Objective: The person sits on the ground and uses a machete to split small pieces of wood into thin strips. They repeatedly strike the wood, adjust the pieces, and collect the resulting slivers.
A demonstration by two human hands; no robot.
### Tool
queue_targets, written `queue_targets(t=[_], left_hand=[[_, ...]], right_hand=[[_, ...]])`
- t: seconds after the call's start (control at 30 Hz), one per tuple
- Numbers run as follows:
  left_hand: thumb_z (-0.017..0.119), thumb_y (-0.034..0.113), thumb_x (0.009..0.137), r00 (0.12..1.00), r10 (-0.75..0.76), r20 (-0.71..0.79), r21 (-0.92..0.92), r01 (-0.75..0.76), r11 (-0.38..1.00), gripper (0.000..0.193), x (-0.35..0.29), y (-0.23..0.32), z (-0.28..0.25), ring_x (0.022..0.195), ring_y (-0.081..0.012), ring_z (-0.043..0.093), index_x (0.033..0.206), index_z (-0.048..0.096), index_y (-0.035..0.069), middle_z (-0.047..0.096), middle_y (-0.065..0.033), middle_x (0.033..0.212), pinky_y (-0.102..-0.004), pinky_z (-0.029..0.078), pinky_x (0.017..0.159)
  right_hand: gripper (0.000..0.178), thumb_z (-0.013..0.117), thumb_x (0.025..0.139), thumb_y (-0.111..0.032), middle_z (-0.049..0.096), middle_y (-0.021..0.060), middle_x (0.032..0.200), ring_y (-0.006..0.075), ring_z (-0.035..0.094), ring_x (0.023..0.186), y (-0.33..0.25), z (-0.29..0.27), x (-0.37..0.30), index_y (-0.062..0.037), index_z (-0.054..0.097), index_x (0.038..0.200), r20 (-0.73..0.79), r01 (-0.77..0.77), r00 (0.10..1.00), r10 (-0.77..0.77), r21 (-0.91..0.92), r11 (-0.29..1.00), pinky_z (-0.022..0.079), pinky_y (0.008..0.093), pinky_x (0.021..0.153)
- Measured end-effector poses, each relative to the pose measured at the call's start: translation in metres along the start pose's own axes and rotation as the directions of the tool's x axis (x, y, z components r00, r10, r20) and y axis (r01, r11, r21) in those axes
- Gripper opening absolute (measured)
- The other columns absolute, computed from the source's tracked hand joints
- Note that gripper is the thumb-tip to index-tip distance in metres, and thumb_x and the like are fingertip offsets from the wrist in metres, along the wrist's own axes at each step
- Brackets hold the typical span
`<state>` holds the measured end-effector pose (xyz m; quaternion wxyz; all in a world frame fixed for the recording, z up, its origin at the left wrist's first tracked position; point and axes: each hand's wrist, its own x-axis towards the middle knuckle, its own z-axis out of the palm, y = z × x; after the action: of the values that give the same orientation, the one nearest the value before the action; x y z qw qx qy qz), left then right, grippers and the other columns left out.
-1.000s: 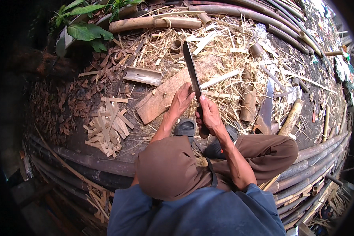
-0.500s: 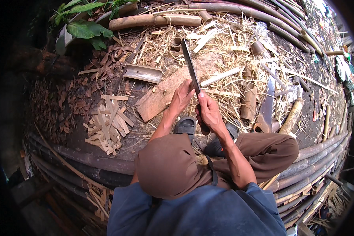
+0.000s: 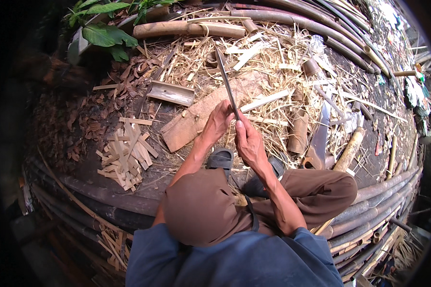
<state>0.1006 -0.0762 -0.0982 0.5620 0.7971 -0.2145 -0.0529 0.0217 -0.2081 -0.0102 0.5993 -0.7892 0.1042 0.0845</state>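
My right hand (image 3: 250, 143) is wrapped round the grip of a long dark machete (image 3: 226, 79), whose blade points away from me and leans slightly left. Along the blade's left side, close to the handle, my left hand (image 3: 218, 121) is closed with its fingers curled. What it holds, if anything, is hidden. Beyond both hands a flat wooden board (image 3: 182, 128) lies on the ground, and a pale bamboo strip (image 3: 266, 100) rests across the shavings to its right. A heap of short split bamboo pieces (image 3: 127, 155) lies to the left.
Several bamboo poles (image 3: 383, 193) run behind and beside me, with more along the far side. At the right lie a handsaw (image 3: 319, 136) and cut bamboo tubes (image 3: 298, 131). A half-split bamboo piece (image 3: 171, 92) is ahead on the left. Shavings and dry leaves cover the ground.
The machete's blade has turned more edge-on, and its tip has shifted a little left. Both hands stay close together at its base. The whole view has shifted slightly.
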Motion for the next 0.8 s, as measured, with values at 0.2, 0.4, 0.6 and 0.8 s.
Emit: queue_targets(t=[0.2, 0.4, 0.6, 0.8], left_hand=[[0.053, 0.018, 0.093, 1.000, 0.022, 0.003, 0.009, -0.022, 1.000, 0.023, 0.003, 0.003, -0.003, 0.091, -0.0400, 0.051, 0.107, 0.046, 0.002, 0.047, -0.0195, 0.093, -0.0478, 0.042, 0.080], [0.054, 0.016, 0.093, 0.996, 0.090, -0.022, 0.081, -0.088, 0.993, 0.022, 0.005, -0.016, -0.002, 0.089, -0.0393, 0.053, 0.109, 0.049, 0.001, 0.049, -0.0210, 0.096, -0.0479, 0.045, 0.078], [0.059, 0.001, 0.086, 0.995, 0.060, -0.084, 0.068, -0.054, 0.996, 0.036, -0.004, -0.028, 0.013, 0.097, -0.0428, 0.055, 0.118, 0.045, 0.002, 0.050, -0.0225, 0.103, -0.0488, 0.047, 0.080], [0.060, 0.009, 0.088, 0.997, -0.010, -0.079, 0.015, 0.011, 1.000, 0.052, -0.002, 0.010, -0.006, 0.114, -0.0420, 0.053, 0.135, 0.041, 0.007, 0.053, -0.0211, 0.122, -0.0456, 0.046, 0.096]], right_hand=[[0.040, 0.044, 0.103, -0.027, 0.060, 0.0156, 0.066, 0.0154, 0.055, 0.062, -0.008, -0.001, 0.000, -0.0117, 0.049, 0.140, -0.018, 0.045, 0.999, -0.045, -0.032, 0.998, 0.047, 0.0347, 0.063], [0.042, 0.044, 0.103, -0.027, 0.062, 0.0159, 0.074, 0.0197, 0.058, 0.064, 0.014, 0.008, 0.007, -0.0125, 0.046, 0.142, -0.022, 0.053, 0.998, -0.054, -0.030, 0.998, 0.048, 0.0342, 0.066], [0.043, 0.043, 0.103, -0.029, 0.059, 0.0150, 0.067, 0.0199, 0.054, 0.060, 0.024, 0.012, 0.012, -0.0136, 0.046, 0.143, -0.055, 0.132, 0.989, -0.137, -0.092, 0.987, 0.047, 0.0351, 0.061], [0.044, 0.043, 0.103, -0.030, 0.051, 0.0063, 0.060, 0.0130, 0.048, 0.057, 0.010, 0.008, 0.014, -0.0130, 0.046, 0.143, -0.057, 0.069, 0.996, -0.068, 0.027, 0.997, 0.042, 0.0316, 0.054]])
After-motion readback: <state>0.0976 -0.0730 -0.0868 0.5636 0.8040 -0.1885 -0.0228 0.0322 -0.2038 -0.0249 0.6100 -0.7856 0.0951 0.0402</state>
